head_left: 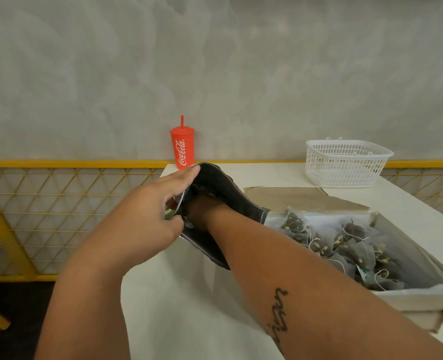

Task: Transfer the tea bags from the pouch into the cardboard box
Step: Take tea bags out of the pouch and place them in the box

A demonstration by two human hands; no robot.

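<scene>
- While the left hand (142,216) holds the pouch (220,183) open at its mouth, thumb and fingers pinch the near rim and the index finger lies along the top edge.
- Pouch: dark inside, tilted, mouth facing the person, held above the table (189,320) just left of the cardboard box (417,300).
- Right hand (202,211): reached into the pouch mouth, wrist and back of hand visible, fingers hidden by the pouch wall. Cannot tell whether they grasp anything or lie loose.
- Right forearm crosses in front of the near left corner of the box; a script tattoo shows on it.
- Cardboard box: on the table at right, flaps folded outward, top open.
- Tea bags (345,242): a heap of translucent pyramid sachets with dark leaf contents and white strings, lying inside the box and filling most of its floor. Any tea bags in the pouch are not visible.
- Red cup (182,149) with lid and straw: upright at the far edge of the table, just behind the pouch.
- White plastic basket (345,165): far right of the table, behind the box, apart from it.
- Yellow railing (59,163) with mesh runs behind the table along a grey wall.
</scene>
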